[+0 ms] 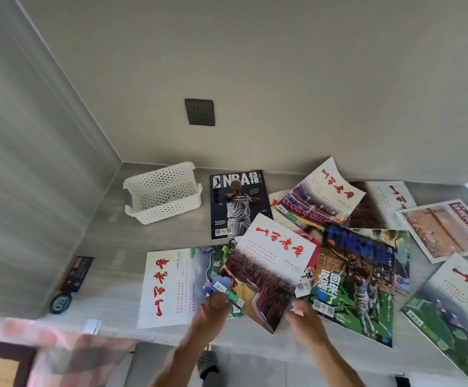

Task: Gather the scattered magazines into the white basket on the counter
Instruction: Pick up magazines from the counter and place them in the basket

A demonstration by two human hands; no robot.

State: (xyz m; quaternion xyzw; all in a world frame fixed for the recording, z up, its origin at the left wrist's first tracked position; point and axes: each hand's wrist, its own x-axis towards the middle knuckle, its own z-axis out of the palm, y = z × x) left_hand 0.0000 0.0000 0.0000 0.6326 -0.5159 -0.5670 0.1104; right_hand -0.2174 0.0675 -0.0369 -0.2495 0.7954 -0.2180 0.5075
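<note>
I see both forearms cut off at the frame's bottom; my left hand (213,310) and right hand (304,317) pinch the near edge of a red-titled, brown-field magazine (266,269), its long axis pointing toward the back wall. The perforated white plastic basket (163,192) sits in the grey counter's (110,277) back-left corner, beside a dark NBA magazine (238,205); a blurred checked cloth (59,350) hides the counter's near-left corner.

1 head-worn wide-angle view, facing forward and down, close above the counter (110,277), toward the corner walls
</note>
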